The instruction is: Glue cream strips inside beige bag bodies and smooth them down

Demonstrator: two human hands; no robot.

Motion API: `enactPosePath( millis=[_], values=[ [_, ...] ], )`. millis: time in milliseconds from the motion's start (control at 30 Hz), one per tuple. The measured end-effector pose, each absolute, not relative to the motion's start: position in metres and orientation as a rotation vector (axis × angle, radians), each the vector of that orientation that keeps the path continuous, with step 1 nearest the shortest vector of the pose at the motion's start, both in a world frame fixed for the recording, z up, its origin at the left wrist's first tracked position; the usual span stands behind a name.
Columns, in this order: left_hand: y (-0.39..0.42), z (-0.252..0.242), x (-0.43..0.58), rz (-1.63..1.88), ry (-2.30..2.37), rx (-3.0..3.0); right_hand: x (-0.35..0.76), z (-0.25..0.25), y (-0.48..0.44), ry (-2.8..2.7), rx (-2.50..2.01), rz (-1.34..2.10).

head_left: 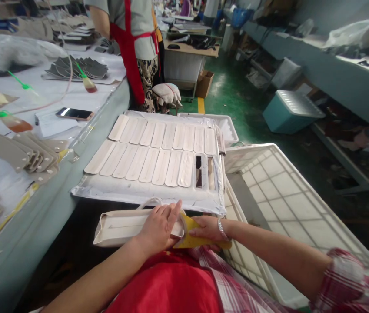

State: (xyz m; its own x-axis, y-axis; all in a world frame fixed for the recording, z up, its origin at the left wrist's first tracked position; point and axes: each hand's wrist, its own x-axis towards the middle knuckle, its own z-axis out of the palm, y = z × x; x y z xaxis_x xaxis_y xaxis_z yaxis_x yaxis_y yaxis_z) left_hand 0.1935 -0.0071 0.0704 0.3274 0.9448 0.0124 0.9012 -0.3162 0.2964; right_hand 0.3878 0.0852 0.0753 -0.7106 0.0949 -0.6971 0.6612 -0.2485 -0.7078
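My left hand (158, 226) lies flat, fingers together and stretched out, on a cream fabric piece (119, 226) resting on my lap. My right hand (207, 229) presses on a yellow flat board (193, 226) under the fabric's right end, fingers extended along it. A thin cream loop (150, 201) curls from the fabric just above my left hand. In front of me lies a white board (145, 193) carrying two rows of several cream oblong strips (158, 150).
A grey-green worktable (41, 213) runs along the left with grey cut pieces (24, 152), green-handled brushes (8, 119) and a phone (74, 114). A person in a red apron (132, 48) stands beyond the board. White plastic crates (285, 195) sit at my right.
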Motion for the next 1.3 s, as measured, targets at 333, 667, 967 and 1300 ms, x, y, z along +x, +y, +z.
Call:
enactPosePath(
  millis=[333,667,967,1300],
  values=[
    [-0.009,0.072,0.175,0.239,1.495,2.373,0.382,0.059,0.072,1.552,1.082,-2.076],
    [-0.017,0.072,0.165,0.359,1.592,2.373,0.341,0.065,0.031,1.623,1.616,-2.1],
    [-0.028,0.072,0.169,0.351,1.688,2.415,0.387,0.109,0.018,1.693,1.962,-2.51],
    [-0.029,0.077,0.167,0.297,1.684,2.396,0.313,0.082,0.017,1.877,2.28,-3.179]
  ],
)
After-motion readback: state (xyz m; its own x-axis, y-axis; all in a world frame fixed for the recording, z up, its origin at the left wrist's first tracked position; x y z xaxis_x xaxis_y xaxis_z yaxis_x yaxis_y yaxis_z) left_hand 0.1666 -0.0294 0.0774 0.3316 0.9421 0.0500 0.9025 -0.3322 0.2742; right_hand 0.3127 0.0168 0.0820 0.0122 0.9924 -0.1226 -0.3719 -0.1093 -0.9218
